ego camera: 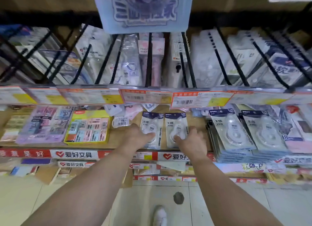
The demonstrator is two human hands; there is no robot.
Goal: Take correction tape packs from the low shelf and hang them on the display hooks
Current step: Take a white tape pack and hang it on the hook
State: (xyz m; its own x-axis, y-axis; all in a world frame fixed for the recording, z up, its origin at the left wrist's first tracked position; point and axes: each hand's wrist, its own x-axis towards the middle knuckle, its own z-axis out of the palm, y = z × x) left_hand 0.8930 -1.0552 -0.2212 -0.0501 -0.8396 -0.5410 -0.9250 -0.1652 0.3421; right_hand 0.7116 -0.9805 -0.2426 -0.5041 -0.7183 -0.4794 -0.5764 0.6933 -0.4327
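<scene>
Two correction tape packs lie flat side by side on the low wooden shelf (118, 141). My left hand (136, 136) rests on the left pack (152, 124), its thumb lying across the clear blister. My right hand (192, 139) reaches over the right pack (176, 124), thumb on its blister and fingers blurred at the pack's right edge. Two stacks of the same packs (233, 133) lie to the right on the shelf. Above, black display hooks (148, 60) carry hanging stationery packs.
A yellow box of erasers (87, 126) and pink-purple packs (45, 124) lie at the shelf's left. Price tags (199, 99) line the rail under the hooks. A blue sign (143, 9) hangs overhead. Lower shelves and a tiled floor with my shoe (159, 215) are below.
</scene>
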